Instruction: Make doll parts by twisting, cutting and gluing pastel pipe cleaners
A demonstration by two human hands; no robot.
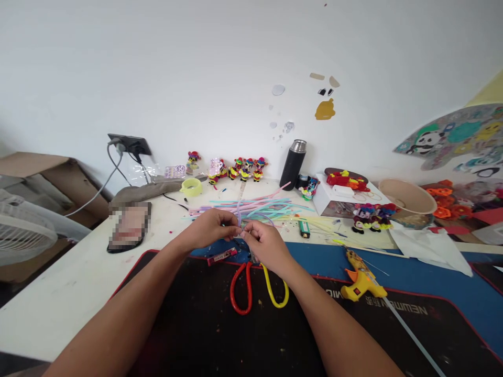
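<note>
My left hand (220,228) and my right hand (262,242) meet above the mat's far edge, thumbs and fingertips pinched together. Between them is a pale lavender pipe cleaner (239,212), one end rising from the left fingertips and a bent part curving behind the right hand. The fingers hide most of where it is gripped. Beyond the hands lies a loose bundle of pink, mint and lavender pipe cleaners (220,208). Scissors with one red handle loop (231,296) and one yellow handle loop (278,305) lie below, their blades partly covered by my right hand.
A yellow glue gun (363,280) lies on the black mat (188,324) at right. A black thermos (293,166), small figurines (247,170) and a white box (334,201) stand along the wall. At left are a phone (129,226), yellow tape (191,187) and a fan (23,233).
</note>
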